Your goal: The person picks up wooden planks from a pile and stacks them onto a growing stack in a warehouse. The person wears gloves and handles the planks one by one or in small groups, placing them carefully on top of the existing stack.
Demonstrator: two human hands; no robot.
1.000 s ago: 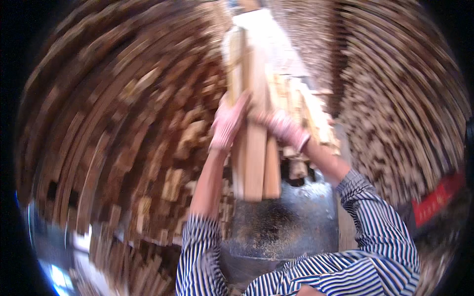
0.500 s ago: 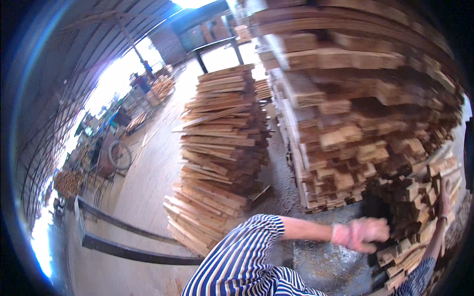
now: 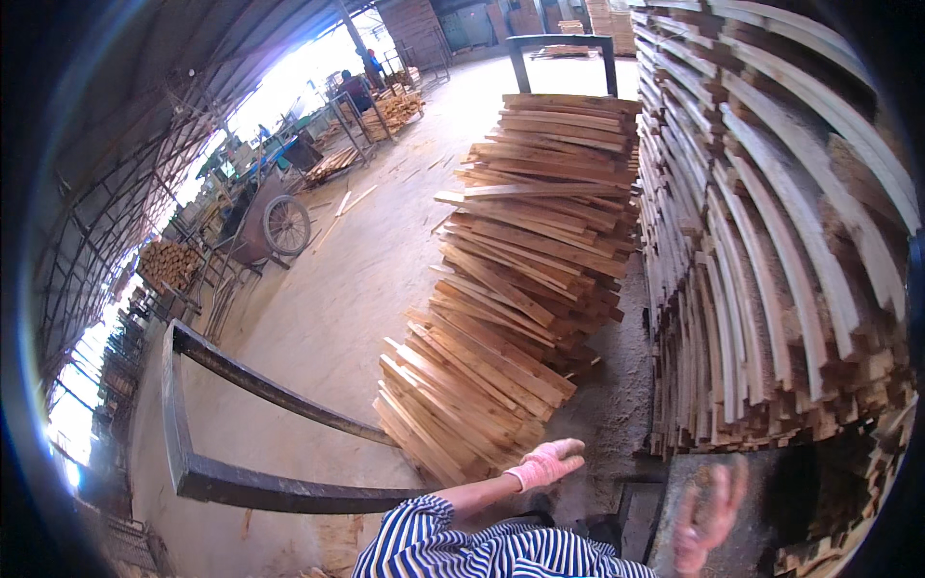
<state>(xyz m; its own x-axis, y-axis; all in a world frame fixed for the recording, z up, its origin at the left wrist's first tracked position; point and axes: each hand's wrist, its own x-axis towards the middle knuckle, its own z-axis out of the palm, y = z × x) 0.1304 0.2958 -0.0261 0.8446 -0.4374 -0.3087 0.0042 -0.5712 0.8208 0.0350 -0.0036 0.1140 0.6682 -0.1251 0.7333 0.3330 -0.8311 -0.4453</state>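
My left hand (image 3: 549, 465), in a pink glove with bare fingertips, reaches out past the near end of a long pile of wooden slats (image 3: 540, 279). Its fingers are stretched out, and nothing shows in them. Farther right, my right hand (image 3: 711, 515) is raised over a grey surface (image 3: 674, 496), its fingers upright and apart, slightly blurred and holding nothing. The slats lie crosswise in loose, uneven layers. Beyond my right hand rises a tall stack of long wooden strips (image 3: 752, 289).
A dark metal frame (image 3: 279, 486) juts out left of the slat pile, and another upright frame (image 3: 562, 40) stands at its far end. A wheeled cart (image 3: 265, 222) is at the left. More short timber (image 3: 858, 491) lies at the lower right. Two people are far off.
The view has swung right, so the slat pile sits nearer the middle. My right hand has come off the timber at the right, and my left hand now points toward the slat pile's near end.
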